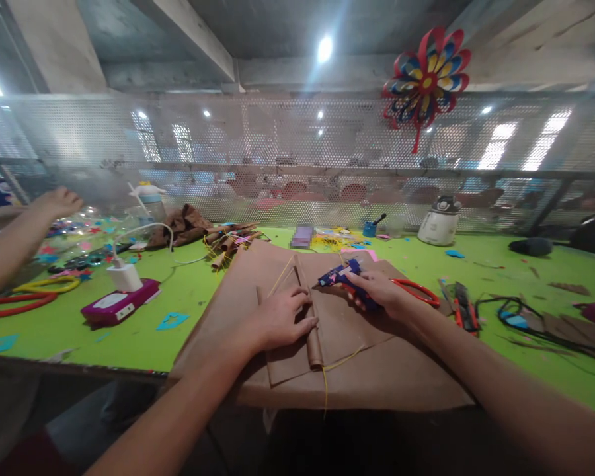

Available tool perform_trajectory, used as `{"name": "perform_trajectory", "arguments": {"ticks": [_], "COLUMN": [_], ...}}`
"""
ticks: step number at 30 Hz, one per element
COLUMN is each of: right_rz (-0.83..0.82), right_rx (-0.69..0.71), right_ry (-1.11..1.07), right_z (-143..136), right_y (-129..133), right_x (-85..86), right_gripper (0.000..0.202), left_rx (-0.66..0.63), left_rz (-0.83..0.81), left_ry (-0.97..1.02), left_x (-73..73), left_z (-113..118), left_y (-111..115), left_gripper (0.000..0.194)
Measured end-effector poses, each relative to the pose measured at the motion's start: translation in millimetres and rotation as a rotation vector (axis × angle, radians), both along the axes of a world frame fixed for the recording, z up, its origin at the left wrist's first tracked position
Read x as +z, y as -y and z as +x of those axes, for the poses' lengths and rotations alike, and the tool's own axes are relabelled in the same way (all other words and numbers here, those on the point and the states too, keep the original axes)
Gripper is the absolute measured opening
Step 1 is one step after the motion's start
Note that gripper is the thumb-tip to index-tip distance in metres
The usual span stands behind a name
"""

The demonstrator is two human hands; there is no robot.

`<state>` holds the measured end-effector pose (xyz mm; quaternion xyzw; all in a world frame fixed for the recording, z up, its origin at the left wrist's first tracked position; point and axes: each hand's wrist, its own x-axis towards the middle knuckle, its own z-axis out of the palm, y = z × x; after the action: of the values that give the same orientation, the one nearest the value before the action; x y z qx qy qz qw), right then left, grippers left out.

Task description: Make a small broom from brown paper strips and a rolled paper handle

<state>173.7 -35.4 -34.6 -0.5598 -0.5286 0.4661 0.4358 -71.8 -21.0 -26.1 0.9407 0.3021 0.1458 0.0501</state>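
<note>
My right hand [374,291] grips a dark blue glue gun [344,271] and points its nozzle left toward a rolled brown paper tube [314,344]. The tube lies lengthwise on a flat sheet of brown paper [282,367]. My left hand [285,317] is curled over the tube, its thumb and fingers pressing it against the paper. Yellow string [326,390] comes out of the tube's near end, and more runs off at its far end. Under all this lies a larger brown paper sheet [426,383]. Whether the nozzle touches the tube I cannot tell.
Red-handled scissors [421,291], a red cutter [463,307] and black cable [515,307] lie to the right. A purple power strip [121,304] with a white charger stands left. Behind are finished paper rolls [233,241] and a white bottle [439,221]. Another person's hand [59,201] reaches in from the left.
</note>
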Motion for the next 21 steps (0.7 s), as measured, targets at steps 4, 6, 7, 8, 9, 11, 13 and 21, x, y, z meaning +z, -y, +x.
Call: {"name": "perform_trajectory", "arguments": {"ticks": [4,6,7,8,9,11,13,21], "right_rz": [-0.029,-0.037,-0.042,-0.047,-0.051,-0.057,-0.059,-0.054], "right_rx": [0.017,0.018,0.022,0.027,0.036,0.057,0.082,0.079], "right_ry": [-0.026,-0.032,-0.034,-0.035,-0.037,-0.040,-0.035,-0.051], "right_z": [1,2,2,3,3,5,7,9], "right_y": [-2,-2,-2,-2,-1,1,3,1], "right_x": [0.9,0.6,0.5,0.4,0.5,1.0,1.8,1.4], "right_gripper": [0.037,0.035,0.035,0.035,0.035,0.037,0.038,0.035], "left_rx": [0.006,0.007,0.005,0.004,0.002,-0.001,-0.002,-0.005], "left_rz": [-0.009,-0.010,-0.008,-0.006,-0.004,-0.003,-0.007,-0.013], "left_ry": [0.001,0.001,0.001,0.005,0.010,0.014,0.013,0.004], "left_x": [0.3,-0.5,-1.0,-1.5,-2.0,-2.2,-1.7,0.2], "left_z": [0,0,0,0,0,-1,-1,0], "left_y": [0,-1,-1,-2,-2,-2,-2,0], "left_gripper": [0.039,0.039,0.040,0.040,0.040,0.039,0.039,0.039]}}
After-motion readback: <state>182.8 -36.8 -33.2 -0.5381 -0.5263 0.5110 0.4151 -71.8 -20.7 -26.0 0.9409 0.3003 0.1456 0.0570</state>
